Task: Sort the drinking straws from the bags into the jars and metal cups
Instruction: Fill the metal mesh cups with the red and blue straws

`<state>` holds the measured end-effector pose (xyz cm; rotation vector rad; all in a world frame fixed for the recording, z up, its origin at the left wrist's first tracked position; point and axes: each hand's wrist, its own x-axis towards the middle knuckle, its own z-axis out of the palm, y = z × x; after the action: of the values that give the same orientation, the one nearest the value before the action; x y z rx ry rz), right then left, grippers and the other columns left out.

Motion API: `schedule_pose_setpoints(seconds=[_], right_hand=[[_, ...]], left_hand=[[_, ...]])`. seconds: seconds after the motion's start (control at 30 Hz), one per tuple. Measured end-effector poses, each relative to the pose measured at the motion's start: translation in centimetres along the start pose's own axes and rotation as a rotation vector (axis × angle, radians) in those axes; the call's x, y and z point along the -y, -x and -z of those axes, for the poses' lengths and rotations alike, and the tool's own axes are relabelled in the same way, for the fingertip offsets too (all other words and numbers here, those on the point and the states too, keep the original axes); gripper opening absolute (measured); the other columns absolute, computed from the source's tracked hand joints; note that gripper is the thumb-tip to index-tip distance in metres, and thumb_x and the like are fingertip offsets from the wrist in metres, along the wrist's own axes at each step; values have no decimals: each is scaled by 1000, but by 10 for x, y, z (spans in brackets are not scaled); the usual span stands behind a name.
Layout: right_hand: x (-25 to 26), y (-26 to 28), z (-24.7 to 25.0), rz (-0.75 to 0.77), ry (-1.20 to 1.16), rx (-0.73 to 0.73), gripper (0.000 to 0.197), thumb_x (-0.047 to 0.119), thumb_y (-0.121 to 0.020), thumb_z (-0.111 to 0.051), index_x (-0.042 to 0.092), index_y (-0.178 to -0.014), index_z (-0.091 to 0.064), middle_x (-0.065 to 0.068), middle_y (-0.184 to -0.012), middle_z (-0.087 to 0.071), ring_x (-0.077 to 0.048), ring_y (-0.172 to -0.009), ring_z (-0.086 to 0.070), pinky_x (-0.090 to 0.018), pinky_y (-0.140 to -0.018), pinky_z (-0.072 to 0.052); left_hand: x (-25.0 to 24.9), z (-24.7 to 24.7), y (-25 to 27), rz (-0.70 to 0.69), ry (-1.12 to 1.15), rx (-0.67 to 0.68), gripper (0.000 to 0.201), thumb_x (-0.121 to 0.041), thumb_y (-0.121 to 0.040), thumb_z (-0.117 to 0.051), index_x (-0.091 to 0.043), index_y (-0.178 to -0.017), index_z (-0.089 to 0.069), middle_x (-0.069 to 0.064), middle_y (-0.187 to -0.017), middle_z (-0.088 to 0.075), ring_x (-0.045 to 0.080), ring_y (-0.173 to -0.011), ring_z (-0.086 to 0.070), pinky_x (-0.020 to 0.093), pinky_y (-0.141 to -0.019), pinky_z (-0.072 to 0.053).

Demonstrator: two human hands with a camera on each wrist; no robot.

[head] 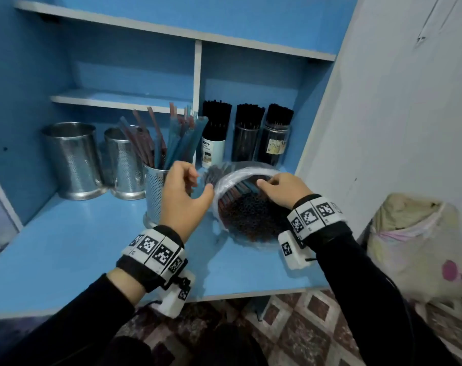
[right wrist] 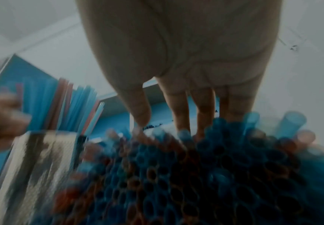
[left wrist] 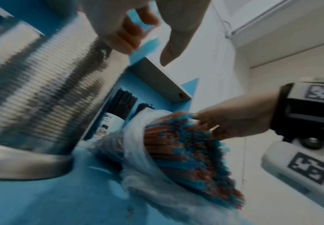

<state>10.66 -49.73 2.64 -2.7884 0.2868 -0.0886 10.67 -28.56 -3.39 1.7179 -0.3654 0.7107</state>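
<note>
A clear plastic bag (head: pixel 224 180) lies on the blue shelf, full of blue and red straws (head: pixel 251 215) whose open ends face me. My right hand (head: pixel 266 183) rests on top of the bundle, fingers fairly straight, tips touching the straw ends (right wrist: pixel 195 175). My left hand (head: pixel 202 184) hovers just left of the bag with fingers loosely curled and thumb out, holding nothing. Behind it stands a perforated metal cup (head: pixel 155 191) with several blue and red straws in it. Three jars (head: pixel 247 138) of black straws stand at the back.
Two empty metal cups (head: pixel 74 159) (head: pixel 124 165) stand at the back left on the blue shelf (head: pixel 66 247). A white divider (head: pixel 197 101) splits the cabinet. A white wall (head: pixel 396 114) and a stuffed sack (head: pixel 414 241) lie to the right.
</note>
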Motion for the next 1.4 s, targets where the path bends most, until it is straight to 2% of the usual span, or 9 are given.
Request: schedule_pose_setpoints(seconds=[0.1, 0.2, 0.27, 0.4, 0.6, 0.87, 1.07, 1.27, 1.4], right_hand=[[7, -1, -10, 8, 106, -93, 51, 50, -96, -49, 4, -112, -65, -14, -114, -67, -29, -102, -62, -35, -83, -49], [12, -3, -14, 24, 194, -92, 40, 38, -95, -55, 11, -124, -60, -9, -125, -63, -27, -113, -58, -35, -91, -49], [13, -3, -15, 79, 221, -69, 41, 29, -96, -53, 19, -136, -54, -7, -136, -57, -25, -122, -54, -36, -99, -46], [11, -3, -19, 123, 264, -32, 44, 22, -97, -50, 31, -140, -49, -4, -142, -52, -24, -125, -51, -35, -102, -44], [3, 1, -16, 127, -33, -157, 33, 6, -85, -66, 17, -117, -67, -5, -121, -65, -20, -111, -59, -28, -95, -47], [-7, 12, -1, 139, -201, -243, 24, 5, -86, -67, 20, -104, -74, 0, -109, -69, -7, -90, -56, -4, -75, -31], [-17, 29, 7, 141, -281, -221, 27, 3, -84, -64, 25, -95, -74, -1, -98, -65, -14, -84, -60, -19, -79, -47], [-27, 42, 4, 172, -161, -193, 20, 12, -87, -67, 25, -101, -72, 2, -98, -54, -13, -92, -52, -18, -84, -38], [-25, 46, -7, 154, -114, -149, 23, 15, -85, -72, 21, -107, -69, -7, -110, -52, -21, -106, -50, -20, -86, -33]], left_hand=[[-5, -22, -2, -17, -6, 280, 28, -12, -84, -70, -28, -97, -52, -4, -101, -56, 11, -94, -54, 25, -88, -44], [3, -40, -7, 72, -176, 533, 47, -25, -86, -72, -28, -129, -51, 2, -135, -44, 13, -125, -41, 28, -110, -30], [6, -47, -11, 110, -212, 596, 55, -23, -89, -69, -26, -139, -46, 5, -146, -36, 19, -137, -33, 35, -117, -25], [11, -53, -14, 153, -206, 614, 56, -18, -91, -67, -23, -141, -44, 6, -148, -35, 23, -139, -33, 36, -117, -25], [15, -53, -17, 152, -197, 621, 55, -19, -90, -69, -27, -139, -44, 5, -144, -40, 21, -137, -35, 34, -114, -26], [14, -53, -18, 177, -195, 616, 54, -21, -90, -69, -31, -137, -44, 5, -144, -40, 24, -136, -37, 42, -115, -30], [15, -53, -17, 172, -187, 617, 54, -21, -90, -69, -31, -138, -44, 6, -146, -40, 23, -138, -36, 42, -116, -29], [16, -54, -18, 176, -189, 643, 54, -22, -91, -68, -29, -138, -44, 7, -147, -40, 23, -138, -36, 45, -116, -30], [16, -53, -18, 169, -200, 648, 54, -22, -91, -68, -28, -138, -43, 8, -147, -41, 23, -138, -37, 45, -115, -30]])
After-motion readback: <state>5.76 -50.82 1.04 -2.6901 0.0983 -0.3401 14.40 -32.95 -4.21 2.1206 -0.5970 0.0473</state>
